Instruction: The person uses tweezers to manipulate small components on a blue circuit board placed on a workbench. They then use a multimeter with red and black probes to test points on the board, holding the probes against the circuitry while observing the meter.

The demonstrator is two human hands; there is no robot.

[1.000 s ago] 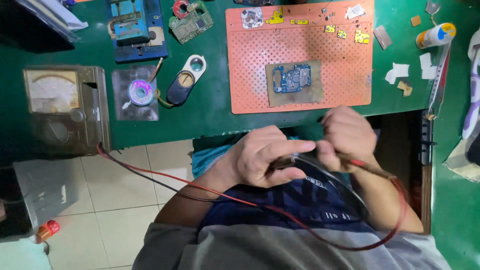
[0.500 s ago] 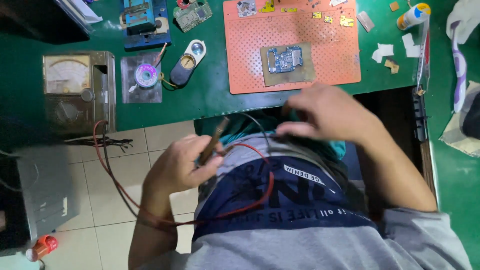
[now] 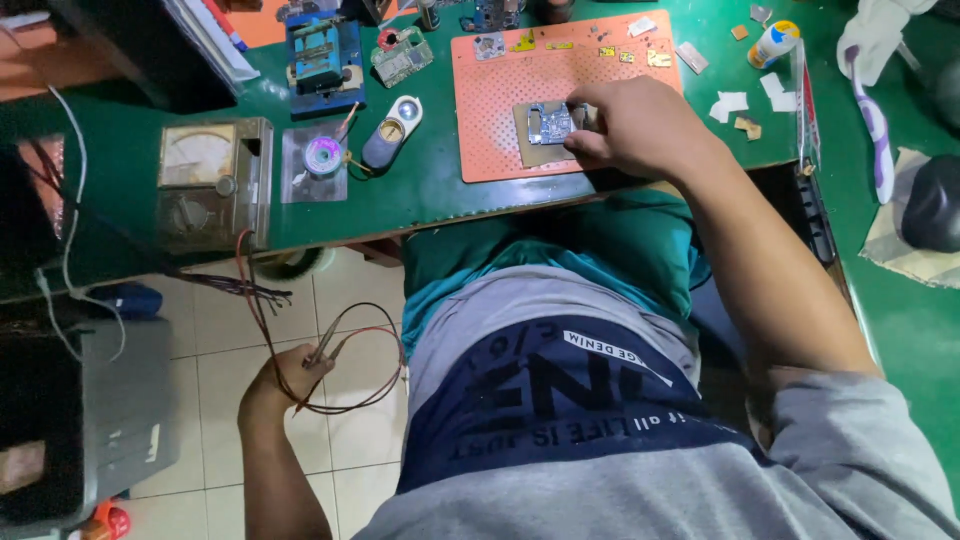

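My left hand (image 3: 285, 378) hangs low beside my body over the tiled floor, closed on the meter probes (image 3: 325, 347) whose red and dark leads (image 3: 350, 370) loop below it and run up to the analog multimeter (image 3: 212, 180). My right hand (image 3: 635, 125) reaches across the green bench and rests on the orange perforated mat (image 3: 490, 110), its fingers touching the small circuit board (image 3: 548, 122) lying on a tan pad.
Left of the mat lie a solder wire spool on a plate (image 3: 323, 157), a dark loupe (image 3: 390, 130), a blue board holder (image 3: 322, 48) and another circuit board (image 3: 402, 55). A toothbrush (image 3: 868, 110), a small bottle (image 3: 772, 40) and paper scraps sit right.
My hands have parted: the left dropped down and left with the probes, the right moved up from my lap onto the mat and the circuit board.
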